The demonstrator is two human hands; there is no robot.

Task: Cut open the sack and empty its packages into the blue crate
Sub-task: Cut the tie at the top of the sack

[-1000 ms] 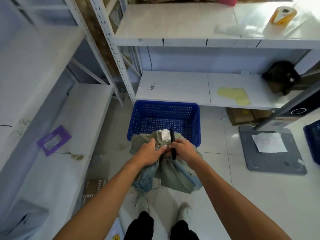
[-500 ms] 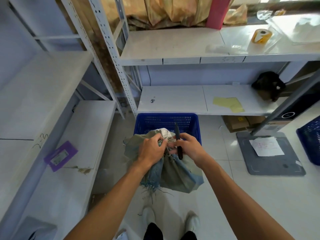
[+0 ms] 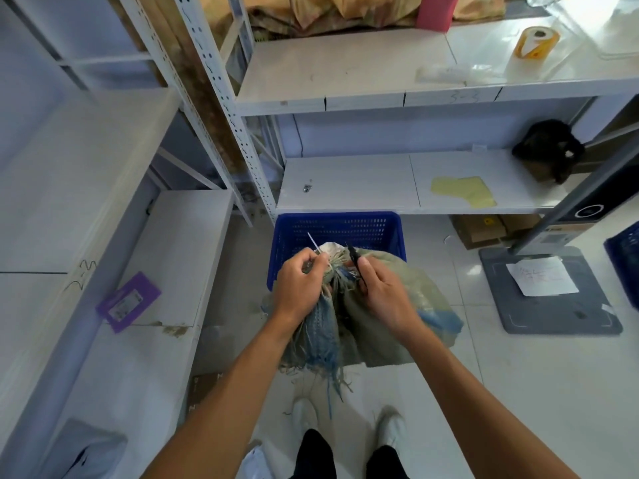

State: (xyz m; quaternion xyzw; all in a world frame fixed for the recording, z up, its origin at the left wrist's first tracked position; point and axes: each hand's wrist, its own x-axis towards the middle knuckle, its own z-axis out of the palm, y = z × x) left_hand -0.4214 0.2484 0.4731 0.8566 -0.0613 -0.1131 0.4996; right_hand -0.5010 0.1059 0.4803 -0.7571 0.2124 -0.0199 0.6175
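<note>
A worn, grey-green woven plastic sack (image 3: 397, 305) with frayed blue-striped edges is held up above the white tiled floor (image 3: 518, 392), its gathered neck over the near rim of the blue perforated plastic crate (image 3: 340, 226), which sits on the floor just in front of the white metal shelving (image 3: 380, 183). The left hand (image 3: 301, 283) is closed around the bunched neck, pinching a thin white tie strand (image 3: 313, 240) that sticks upward. The right hand (image 3: 378, 288) is wrapped around a slim black cutting tool (image 3: 354, 257), its tip at the sack's neck.
</note>
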